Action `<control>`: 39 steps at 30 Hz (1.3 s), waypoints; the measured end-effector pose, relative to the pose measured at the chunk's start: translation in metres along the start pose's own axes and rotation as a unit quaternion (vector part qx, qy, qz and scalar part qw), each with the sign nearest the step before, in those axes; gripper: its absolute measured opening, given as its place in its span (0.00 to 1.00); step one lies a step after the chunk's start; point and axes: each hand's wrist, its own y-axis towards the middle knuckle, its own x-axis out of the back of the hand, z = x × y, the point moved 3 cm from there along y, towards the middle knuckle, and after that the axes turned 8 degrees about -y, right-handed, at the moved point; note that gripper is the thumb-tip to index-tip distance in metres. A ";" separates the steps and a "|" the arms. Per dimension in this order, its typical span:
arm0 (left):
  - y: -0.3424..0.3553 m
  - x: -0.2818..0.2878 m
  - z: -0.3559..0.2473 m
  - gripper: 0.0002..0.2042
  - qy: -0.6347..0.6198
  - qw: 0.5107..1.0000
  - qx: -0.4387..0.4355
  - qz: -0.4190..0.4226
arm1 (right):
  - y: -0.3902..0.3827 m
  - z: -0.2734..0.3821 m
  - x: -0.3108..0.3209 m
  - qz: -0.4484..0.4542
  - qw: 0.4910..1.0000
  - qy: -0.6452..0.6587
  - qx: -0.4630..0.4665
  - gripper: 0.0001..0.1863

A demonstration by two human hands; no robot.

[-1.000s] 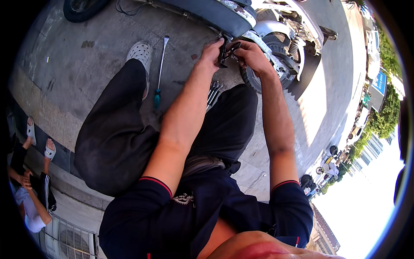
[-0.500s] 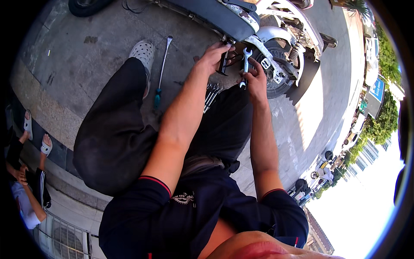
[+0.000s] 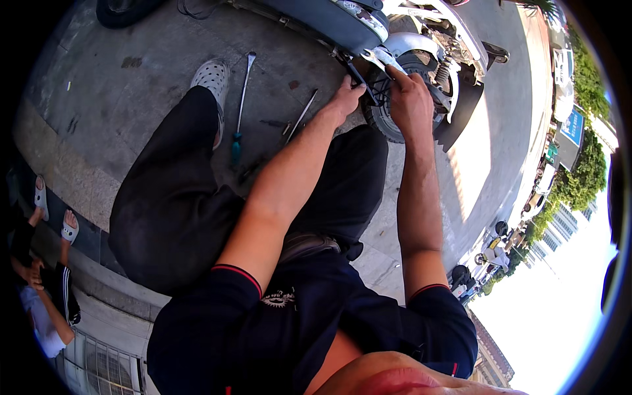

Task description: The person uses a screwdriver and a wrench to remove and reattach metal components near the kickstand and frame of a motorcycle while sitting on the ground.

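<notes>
A scooter (image 3: 316,33) with a dark lower body lies at the top of the head view, its wheel (image 3: 384,125) just beyond my hands. My right hand (image 3: 413,108) is closed around an open-end wrench (image 3: 374,58). The wrench's jaw reaches the scooter's underside; whether it sits on a fastener I cannot make out. My left hand (image 3: 346,100) is closed on a black metal bar (image 3: 356,74) hanging from the scooter's frame, its thumb lying along it. The fingers on the far side of that hand are hidden.
A long screwdriver with a teal handle (image 3: 236,149) lies on the paving left of my arm, and a thin metal tool (image 3: 303,115) lies closer to it. My shoe (image 3: 212,78) stands beside the screwdriver. Another person (image 3: 46,296) sits at the far left.
My right hand has moved up to the scooter, tilting the wrench so its jaw meets the underside. My left hand has shifted right with the bar. Several wrenches by my knee are now out of sight.
</notes>
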 end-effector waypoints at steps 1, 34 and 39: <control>-0.001 -0.003 0.000 0.24 -0.014 1.000 0.015 0.011 | -0.003 0.005 -0.011 0.014 0.999 0.047 -0.006 0.17; 0.015 0.025 -0.039 0.28 -0.349 0.936 0.024 0.022 | -0.043 0.077 -0.095 0.071 0.677 0.663 -0.311 0.25; 0.011 0.021 -0.039 0.31 -0.353 0.933 0.010 0.062 | -0.033 -0.007 -0.117 0.127 0.675 0.667 -0.289 0.17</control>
